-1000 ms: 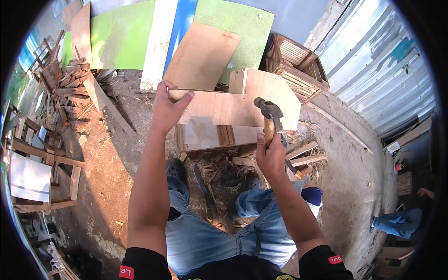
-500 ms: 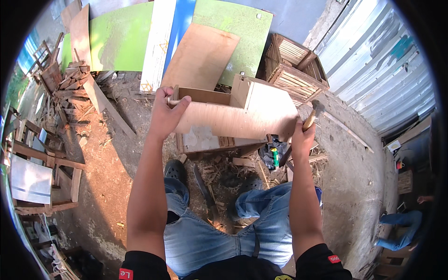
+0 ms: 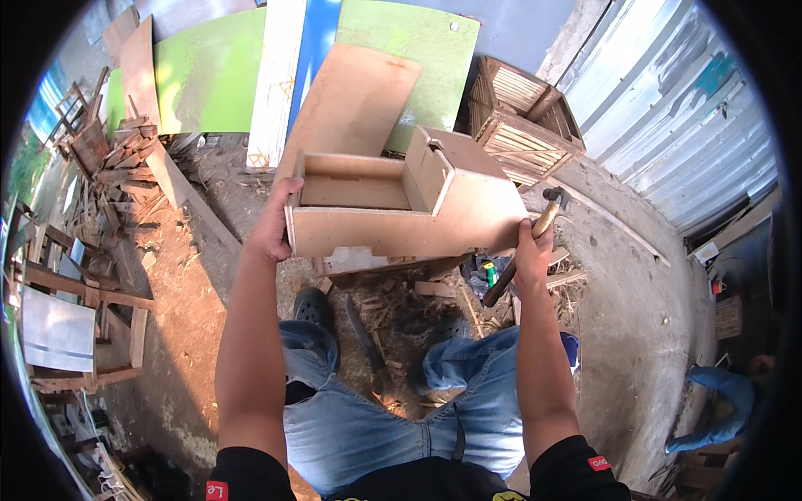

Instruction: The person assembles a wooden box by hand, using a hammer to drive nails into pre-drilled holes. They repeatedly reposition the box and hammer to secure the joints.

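Observation:
A plywood box (image 3: 376,234) with an open compartment on its left and a raised, closed part on its right is held up in front of me. My left hand (image 3: 273,221) grips its left end, fingers wrapped round the edge. My right hand (image 3: 533,255) is closed round a hammer (image 3: 546,219) and also presses against the box's right end. The hammer's metal head points up and away, and its dark handle end sticks out below my fist. Under the box stands a low wooden stand (image 3: 355,260), mostly hidden by it.
A machete-like blade (image 3: 365,334) lies on the ground between my feet. Beyond the stand lean plywood and green sheets (image 3: 351,108), beside a slatted crate (image 3: 535,138). Scrap wood (image 3: 134,159) is piled at left. Another person's legs (image 3: 723,405) show at far right.
The box has tilted, so the inside of its compartment now faces me more. My left hand has shifted left and down to the box's end; the hammer has turned slightly.

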A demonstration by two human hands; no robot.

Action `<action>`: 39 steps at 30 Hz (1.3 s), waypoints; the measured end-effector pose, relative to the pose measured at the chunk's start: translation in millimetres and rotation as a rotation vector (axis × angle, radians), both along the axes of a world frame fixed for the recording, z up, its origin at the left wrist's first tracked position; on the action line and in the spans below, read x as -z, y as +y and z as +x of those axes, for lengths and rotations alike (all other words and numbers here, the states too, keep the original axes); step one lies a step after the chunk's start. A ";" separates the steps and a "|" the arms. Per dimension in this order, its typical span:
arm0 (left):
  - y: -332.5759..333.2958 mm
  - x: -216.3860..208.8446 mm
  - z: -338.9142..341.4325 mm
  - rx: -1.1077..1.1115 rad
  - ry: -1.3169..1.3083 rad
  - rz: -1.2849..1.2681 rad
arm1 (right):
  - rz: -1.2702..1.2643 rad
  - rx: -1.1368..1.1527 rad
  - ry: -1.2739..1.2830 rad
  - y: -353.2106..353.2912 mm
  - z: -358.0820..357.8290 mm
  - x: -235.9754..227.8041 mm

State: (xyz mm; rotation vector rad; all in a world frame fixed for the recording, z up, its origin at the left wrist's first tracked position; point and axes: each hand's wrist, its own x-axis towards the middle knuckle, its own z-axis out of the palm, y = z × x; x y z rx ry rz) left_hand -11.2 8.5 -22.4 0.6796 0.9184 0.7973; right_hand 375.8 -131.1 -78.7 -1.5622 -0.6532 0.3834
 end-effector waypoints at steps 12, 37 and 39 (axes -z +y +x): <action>-75.5 -88.2 48.1 -0.384 0.216 0.818 | -0.130 -0.163 -0.330 -48.6 -45.2 -94.4; -48.7 -191.1 130.3 -0.008 0.923 1.151 | -0.136 -0.480 -0.921 -88.3 -72.8 -140.5; -50.9 -192.2 133.6 0.005 0.914 1.165 | -0.142 -0.497 -0.948 -88.1 -72.5 -133.5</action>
